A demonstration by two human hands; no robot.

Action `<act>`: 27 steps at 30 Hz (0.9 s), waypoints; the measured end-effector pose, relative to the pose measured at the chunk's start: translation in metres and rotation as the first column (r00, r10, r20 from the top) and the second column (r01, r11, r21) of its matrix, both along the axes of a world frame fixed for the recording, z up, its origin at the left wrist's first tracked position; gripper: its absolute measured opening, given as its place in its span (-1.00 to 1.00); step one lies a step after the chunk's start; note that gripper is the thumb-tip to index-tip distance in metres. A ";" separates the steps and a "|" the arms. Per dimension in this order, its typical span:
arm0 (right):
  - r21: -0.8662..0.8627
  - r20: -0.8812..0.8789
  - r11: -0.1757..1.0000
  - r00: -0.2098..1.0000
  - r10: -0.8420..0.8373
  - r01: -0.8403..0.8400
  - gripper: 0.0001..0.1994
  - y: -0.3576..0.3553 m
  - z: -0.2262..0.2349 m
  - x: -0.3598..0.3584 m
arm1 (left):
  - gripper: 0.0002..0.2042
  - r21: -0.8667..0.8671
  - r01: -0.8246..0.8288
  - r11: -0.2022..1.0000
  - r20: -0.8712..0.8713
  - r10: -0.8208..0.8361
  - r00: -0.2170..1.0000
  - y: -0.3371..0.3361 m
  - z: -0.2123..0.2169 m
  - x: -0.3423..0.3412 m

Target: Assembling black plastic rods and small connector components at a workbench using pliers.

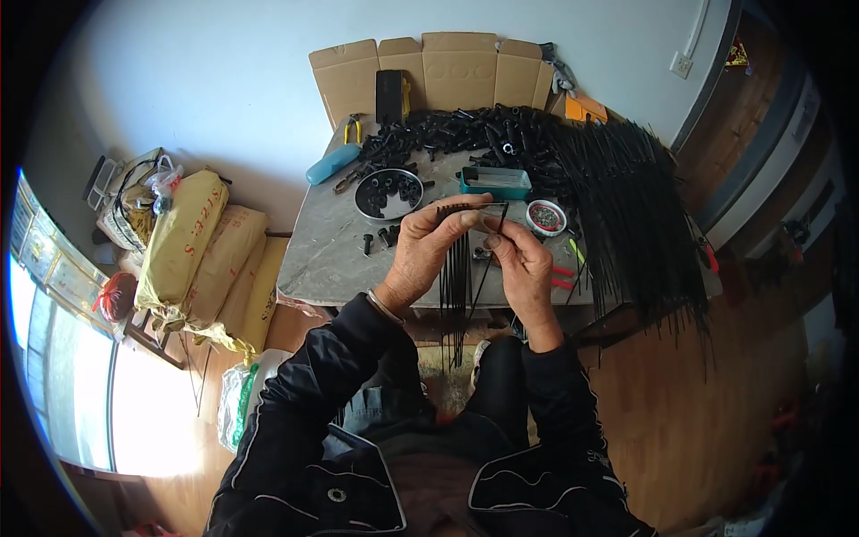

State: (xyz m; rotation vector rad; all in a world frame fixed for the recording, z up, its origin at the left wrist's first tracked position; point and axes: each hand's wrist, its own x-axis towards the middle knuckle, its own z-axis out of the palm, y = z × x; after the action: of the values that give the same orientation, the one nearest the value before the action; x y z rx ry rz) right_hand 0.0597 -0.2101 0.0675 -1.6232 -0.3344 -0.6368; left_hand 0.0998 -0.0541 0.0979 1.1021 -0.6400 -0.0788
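My left hand (419, 255) is closed over the top of a row of thin black rods (454, 286). They hang side by side below the fingers, past the table's near edge. Beside it, my right hand (526, 268) pinches a single thin black rod (484, 279), which slants downward between the hands. A short dark piece runs from the left fingertips across to that rod's upper end; whether it is joined there I cannot tell. Both hands are raised over the near side of the table, close together. Just beyond them stands a teal rectangular tray (506, 191).
Black tubular parts (447, 134) are heaped across the back of the grey table (313, 259). Many long black rods (631, 206) overhang its right side. A round tin (360, 204) of black pieces, a small bowl (546, 217) and red-handled pliers (562, 277) lie around my hands.
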 end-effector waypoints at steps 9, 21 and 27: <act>-0.146 0.048 0.989 0.999 -0.013 0.020 -0.76 0.001 -0.001 0.003 | -0.71 0.008 0.022 1.000 0.049 -0.022 0.999 -0.002 0.002 -0.002; -0.223 -0.046 0.962 0.987 0.151 -0.158 -0.78 0.006 0.022 -0.001 | -0.60 0.223 0.079 0.972 0.239 -0.133 0.962 0.007 -0.006 0.011; -0.230 -0.271 0.920 0.929 0.253 -0.318 -0.83 0.007 0.006 0.002 | -0.60 0.271 0.054 0.961 0.303 -0.138 0.943 0.008 -0.010 0.016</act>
State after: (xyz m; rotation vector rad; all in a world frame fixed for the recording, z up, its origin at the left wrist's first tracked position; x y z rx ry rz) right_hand 0.0613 -0.2033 0.0735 -1.8438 -0.4889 -0.1726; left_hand 0.1159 -0.0457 0.0884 1.3508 -0.9974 -0.0707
